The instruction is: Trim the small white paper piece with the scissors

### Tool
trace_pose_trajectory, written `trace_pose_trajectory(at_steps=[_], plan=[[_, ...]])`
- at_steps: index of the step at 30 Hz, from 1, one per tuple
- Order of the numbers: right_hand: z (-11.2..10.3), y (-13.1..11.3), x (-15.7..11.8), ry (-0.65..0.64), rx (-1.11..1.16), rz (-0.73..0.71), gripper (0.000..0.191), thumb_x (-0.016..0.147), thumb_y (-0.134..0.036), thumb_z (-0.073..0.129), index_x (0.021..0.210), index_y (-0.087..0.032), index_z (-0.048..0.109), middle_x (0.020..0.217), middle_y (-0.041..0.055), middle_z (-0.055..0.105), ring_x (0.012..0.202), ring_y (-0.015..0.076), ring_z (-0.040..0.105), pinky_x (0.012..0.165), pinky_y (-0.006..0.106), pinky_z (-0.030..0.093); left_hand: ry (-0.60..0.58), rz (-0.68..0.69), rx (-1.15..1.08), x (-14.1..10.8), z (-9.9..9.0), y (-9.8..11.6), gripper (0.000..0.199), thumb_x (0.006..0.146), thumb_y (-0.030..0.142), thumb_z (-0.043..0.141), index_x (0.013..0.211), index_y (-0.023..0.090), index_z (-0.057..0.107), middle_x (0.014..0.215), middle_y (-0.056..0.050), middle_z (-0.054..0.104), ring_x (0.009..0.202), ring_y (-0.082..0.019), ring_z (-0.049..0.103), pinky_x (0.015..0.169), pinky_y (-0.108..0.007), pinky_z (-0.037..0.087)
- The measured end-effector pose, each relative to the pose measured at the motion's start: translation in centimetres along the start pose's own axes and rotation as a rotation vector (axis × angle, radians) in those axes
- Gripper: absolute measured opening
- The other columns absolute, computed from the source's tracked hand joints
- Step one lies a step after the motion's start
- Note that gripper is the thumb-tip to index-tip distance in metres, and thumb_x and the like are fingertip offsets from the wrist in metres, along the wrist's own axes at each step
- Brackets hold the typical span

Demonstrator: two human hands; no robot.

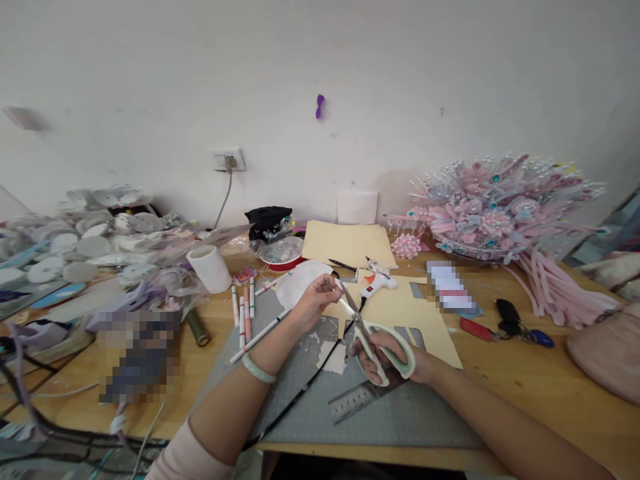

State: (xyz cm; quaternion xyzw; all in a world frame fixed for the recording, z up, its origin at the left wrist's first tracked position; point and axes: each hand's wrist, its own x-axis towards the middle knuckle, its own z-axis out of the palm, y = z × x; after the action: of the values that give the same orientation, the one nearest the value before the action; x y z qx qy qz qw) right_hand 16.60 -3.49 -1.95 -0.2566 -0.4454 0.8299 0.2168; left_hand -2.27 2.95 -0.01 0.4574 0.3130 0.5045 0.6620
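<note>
Currently, the left hand point(319, 297) pinches a white piece point(345, 306); the right hand point(395, 347) grips pale-handled scissors point(411, 364).

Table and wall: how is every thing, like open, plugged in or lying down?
Scissors: handles spread apart, in right hand
White piece: pinched in left hand
Plug: in wall socket
Glue gun: lying down
Markers: lying down
White roll: standing on end
Ruler: lying flat
Keys: lying down

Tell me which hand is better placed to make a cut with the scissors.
Right, most likely: the right hand grips the scissors by the handles, blades pointing toward the left hand. The left is pinched near the tips, seemingly steadying something too small to make out.
</note>
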Motion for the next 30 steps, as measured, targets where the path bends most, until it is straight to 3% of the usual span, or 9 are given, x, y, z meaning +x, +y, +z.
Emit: trace_pose_trajectory(at_steps=[6,18,30], plan=[[-0.25,0.15,0.06,0.008,-0.009,0.0,0.042,0.074,-0.052,0.051,0.086,-0.012,0.055,0.055,-0.0028,0.049,0.044,0.0087,0.049,0.04,0.02,0.031,-0.08,-0.028,0.025,-0.1,-0.1,-0.13,0.024,0.055,0.019,0.071,0.067,0.017,0.052,0.061,0.003,0.054,0.058,-0.008,0.047,0.06,-0.021,0.034],[0.12,-0.1,-0.03,0.087,-0.031,-0.002,0.04,0.07,-0.054,0.055,0.075,-0.015,0.051,0.049,-0.0058,0.043,0.038,0.0056,0.041,0.037,0.019,0.031,-0.058,-0.06,-0.01,-0.24,0.26,0.07,0.026,0.05,0.018,0.074,0.07,0.017,0.056,0.06,0.004,0.053,0.056,-0.007,0.045,0.058,-0.02,0.033],[0.56,-0.59,-0.31,0.128,-0.327,-0.108,0.031,0.074,-0.042,0.057,0.064,-0.015,0.046,0.046,-0.0065,0.044,0.035,0.0054,0.045,0.032,0.015,0.03,-0.108,-0.062,0.007,0.02,-0.22,-0.56,0.021,0.055,0.023,0.072,0.068,0.015,0.057,0.061,0.003,0.053,0.058,-0.009,0.048,0.06,-0.023,0.035]])
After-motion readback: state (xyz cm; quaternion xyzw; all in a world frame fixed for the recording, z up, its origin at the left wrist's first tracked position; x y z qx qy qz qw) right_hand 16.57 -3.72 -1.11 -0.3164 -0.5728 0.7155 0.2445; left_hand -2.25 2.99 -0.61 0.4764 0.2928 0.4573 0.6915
